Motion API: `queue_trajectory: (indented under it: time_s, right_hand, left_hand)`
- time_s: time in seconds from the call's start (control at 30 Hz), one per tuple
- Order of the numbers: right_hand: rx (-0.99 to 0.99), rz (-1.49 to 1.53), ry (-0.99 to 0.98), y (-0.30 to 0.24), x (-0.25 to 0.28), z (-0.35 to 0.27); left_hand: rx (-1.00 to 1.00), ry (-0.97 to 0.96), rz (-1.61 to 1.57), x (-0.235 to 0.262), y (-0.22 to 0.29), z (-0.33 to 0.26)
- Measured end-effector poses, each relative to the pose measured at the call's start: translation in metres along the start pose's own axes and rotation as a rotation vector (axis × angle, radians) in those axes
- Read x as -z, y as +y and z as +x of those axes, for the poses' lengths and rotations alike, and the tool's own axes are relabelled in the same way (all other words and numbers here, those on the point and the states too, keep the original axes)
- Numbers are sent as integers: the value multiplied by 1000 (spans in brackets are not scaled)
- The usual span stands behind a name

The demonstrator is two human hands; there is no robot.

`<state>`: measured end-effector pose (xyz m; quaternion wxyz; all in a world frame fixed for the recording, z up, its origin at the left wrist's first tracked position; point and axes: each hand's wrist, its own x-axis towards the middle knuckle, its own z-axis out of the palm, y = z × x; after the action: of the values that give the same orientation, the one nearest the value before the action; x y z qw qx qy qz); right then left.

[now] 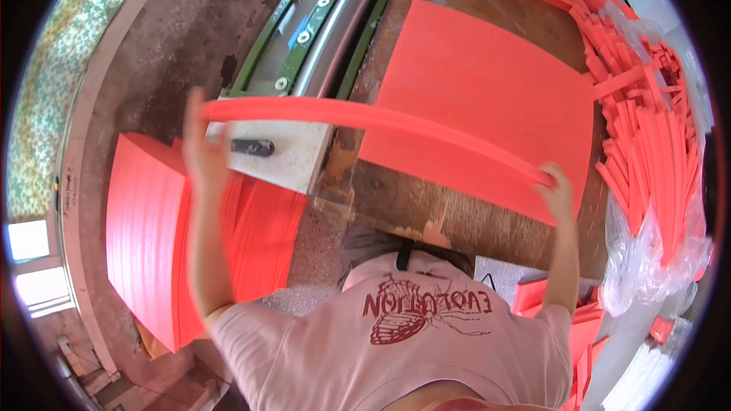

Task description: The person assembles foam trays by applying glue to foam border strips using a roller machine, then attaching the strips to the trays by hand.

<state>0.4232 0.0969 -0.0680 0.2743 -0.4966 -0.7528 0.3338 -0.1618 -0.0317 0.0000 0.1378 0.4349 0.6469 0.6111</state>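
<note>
- Lying under the fingers of the right hand — a broad red sheet.
- Spanning both hands' fingers — a long red strip.
- Right fingers: curled around one end.
- Left hand: blurred fingers gripping the other end.

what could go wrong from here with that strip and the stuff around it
The strip bows between the left hand and right hand; the left is blurred, so its grip is hard to judge, and that end might slip loose. The strip or left hand could catch on the black handle close by. At the right, loose strips jut toward the sheet, so they might snag its edge.
</note>
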Motion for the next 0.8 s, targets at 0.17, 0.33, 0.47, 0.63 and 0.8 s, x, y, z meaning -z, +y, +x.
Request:
queue_trajectory:
  time_s: [0.17,0.33,0.47,0.63,0.8]
  right_hand:
    - [-194,-52,107,66,98,-129]
    - [-338,8,184,63,97,-151]
    - [-253,-2,162,86,90,-147]
    - [-251,77,160,108,83,-145]
    - [-249,79,187,112,76,-138]
  left_hand:
    - [111,-324,141,-109,-27,-100]
    - [121,-361,-43,-141,-63,-123]
    - [126,-337,102,-147,-57,-122]
    - [74,-339,214,-142,-71,-123]
    - [120,-376,173,-137,-79,-118]
